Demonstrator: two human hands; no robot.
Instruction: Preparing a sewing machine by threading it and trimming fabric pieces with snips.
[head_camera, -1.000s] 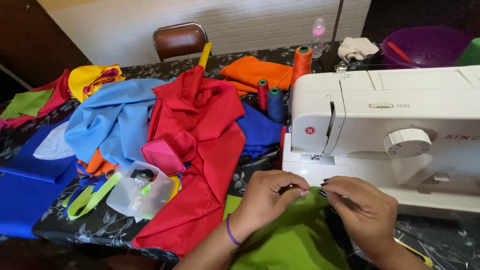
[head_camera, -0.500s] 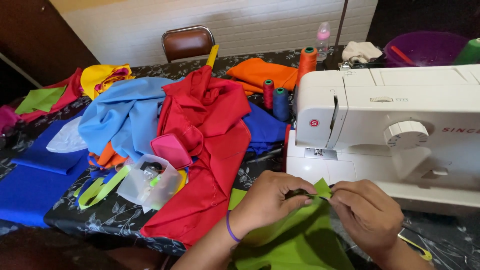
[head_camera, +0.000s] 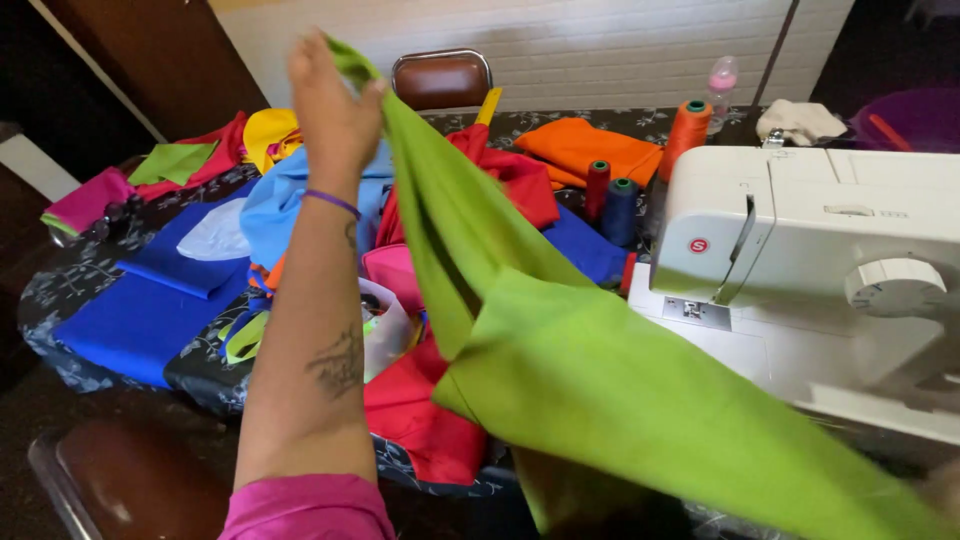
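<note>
Left hand: my left hand (head_camera: 335, 110) is raised high above the table, fingers pinched shut on one corner of the lime-green fabric (head_camera: 600, 390).
Right hand: almost wholly outside the view at the lower right edge; I cannot tell how it grips.
Lime-green fabric: it hangs from my left-hand pinch as a narrow twisted strip, then widens into a broad sheet that runs down to the lower right corner of the view. It is lifted clear of the table and passes in front of the sewing machine.
Sewing machine: the white sewing machine (head_camera: 830, 250) stands at the right end of the table, behind and just beside the sheet.
Thread: an orange thread cone (head_camera: 688, 128) stands by the machine's far left corner; a red spool (head_camera: 597, 190) and a blue spool (head_camera: 621, 208) stand just left of the machine.
Table: the dark floral table (head_camera: 200, 360) carries red fabric (head_camera: 420, 420), royal-blue fabric (head_camera: 140, 310), light-blue fabric (head_camera: 275, 195) and orange fabric (head_camera: 585, 145).
Chair: a brown chair (head_camera: 441, 78) stands at the far edge.
</note>
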